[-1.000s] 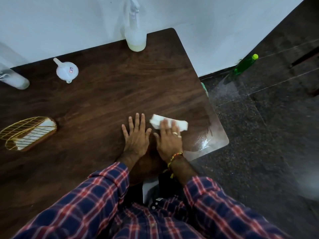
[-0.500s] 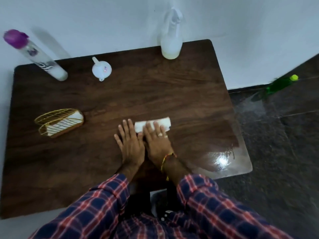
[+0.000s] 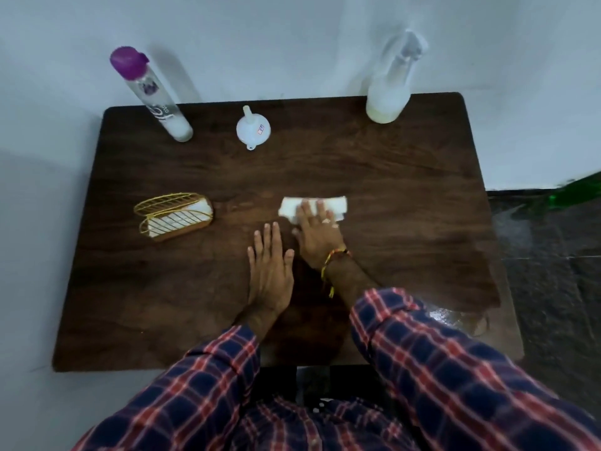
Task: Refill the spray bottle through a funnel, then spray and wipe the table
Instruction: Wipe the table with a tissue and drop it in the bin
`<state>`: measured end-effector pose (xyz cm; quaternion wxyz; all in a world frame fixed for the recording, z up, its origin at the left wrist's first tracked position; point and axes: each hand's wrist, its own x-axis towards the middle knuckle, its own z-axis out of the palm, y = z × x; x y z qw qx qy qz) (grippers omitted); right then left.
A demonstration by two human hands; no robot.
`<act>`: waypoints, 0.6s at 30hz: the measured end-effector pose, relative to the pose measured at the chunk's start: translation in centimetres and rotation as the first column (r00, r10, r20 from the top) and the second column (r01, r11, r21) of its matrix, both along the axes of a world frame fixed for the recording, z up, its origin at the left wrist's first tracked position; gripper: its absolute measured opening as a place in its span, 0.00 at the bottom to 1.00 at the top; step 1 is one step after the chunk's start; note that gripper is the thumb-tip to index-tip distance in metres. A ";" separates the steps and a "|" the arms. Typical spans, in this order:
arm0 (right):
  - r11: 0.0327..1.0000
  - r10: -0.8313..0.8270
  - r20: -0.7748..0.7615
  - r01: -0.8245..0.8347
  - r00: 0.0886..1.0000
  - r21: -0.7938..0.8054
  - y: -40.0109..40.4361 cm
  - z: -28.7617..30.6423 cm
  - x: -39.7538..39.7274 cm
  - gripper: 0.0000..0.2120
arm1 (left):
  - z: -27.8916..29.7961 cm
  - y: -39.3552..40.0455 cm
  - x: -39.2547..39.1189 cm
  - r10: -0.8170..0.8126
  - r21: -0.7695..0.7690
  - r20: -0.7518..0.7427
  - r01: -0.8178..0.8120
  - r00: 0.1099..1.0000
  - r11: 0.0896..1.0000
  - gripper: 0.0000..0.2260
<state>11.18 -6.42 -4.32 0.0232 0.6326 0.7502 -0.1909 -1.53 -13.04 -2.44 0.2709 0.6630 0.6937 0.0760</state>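
Note:
A folded white tissue (image 3: 335, 205) lies flat near the middle of the dark wooden table (image 3: 406, 196). My right hand (image 3: 317, 234) presses down on it with fingers spread over its centre. My left hand (image 3: 270, 266) rests flat and empty on the wood just left of it, fingers apart. The translucent spray bottle (image 3: 392, 89) stands upright at the back right corner, with pale liquid in its base. A small white funnel (image 3: 252, 128) sits upside down at the back centre.
A clear bottle with a purple cap (image 3: 153, 96) stands at the back left. A gold wire holder with tissues (image 3: 174, 214) lies at the left. A wet shine (image 3: 455, 317) covers the front right corner. A green bottle (image 3: 579, 190) is on the floor at right.
My right hand has slid the tissue away from me, toward the back of the table. My left hand stays flat beside it. My head has turned left, bringing the whole table into view.

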 end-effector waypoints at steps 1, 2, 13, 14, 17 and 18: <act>0.998 0.058 -0.010 -0.058 0.998 -0.031 -2.0 0.2 -0.9 0.27 | 0.0 0.3 -0.9 0.004 -0.007 0.021 -0.003 1.000 1.000 0.30; 0.994 0.099 -0.015 -0.100 0.995 -0.046 -4.3 0.2 -1.5 0.27 | -0.1 0.6 -1.8 -0.001 -0.015 0.023 0.001 1.000 1.000 0.29; 0.918 -0.348 -0.234 0.381 0.908 0.114 -9.2 2.7 3.4 0.18 | 1.5 -0.5 -5.8 -0.213 -0.131 -0.031 0.207 0.977 0.970 0.25; 0.929 -0.357 -0.186 0.368 0.915 0.027 -8.4 3.0 3.9 0.19 | 1.7 -0.6 -5.9 -0.231 -0.135 -0.032 0.225 0.972 0.965 0.25; 0.943 -0.306 -0.032 0.298 0.952 -0.151 -6.7 3.2 4.5 0.19 | 2.5 -0.8 -6.5 -0.310 -0.148 -0.052 0.300 0.949 0.942 0.25; 0.930 -0.330 -0.019 0.322 0.944 -0.178 -6.5 3.1 4.5 0.16 | 2.8 -0.8 -6.7 -0.336 -0.151 -0.062 0.324 0.940 0.934 0.25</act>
